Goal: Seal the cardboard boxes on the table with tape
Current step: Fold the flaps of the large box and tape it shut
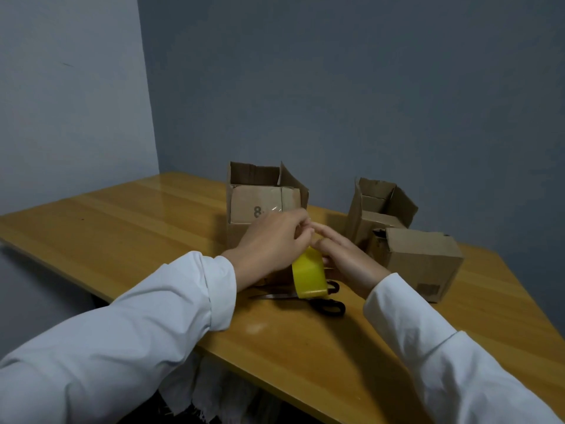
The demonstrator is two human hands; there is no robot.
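Observation:
A yellow tape roll [308,275] stands on edge between my two hands, just above the table. My left hand [272,240] curls over the roll's top with its fingertips pinched at the roll's upper edge. My right hand [345,258] holds the roll from the right, its fingers stretched forward along the side. Three cardboard boxes stand on the wooden table [128,234]. The large box [260,197], marked "8", is behind my left hand with its flaps up. A second open box [379,209] stands at the right rear. A smaller closed box [425,261] sits in front of it.
Black-handled scissors [324,302] lie on the table right below the tape roll, blades pointing left. Grey walls meet in a corner behind the table. The table's near edge runs diagonally under my sleeves, with white cloth below it.

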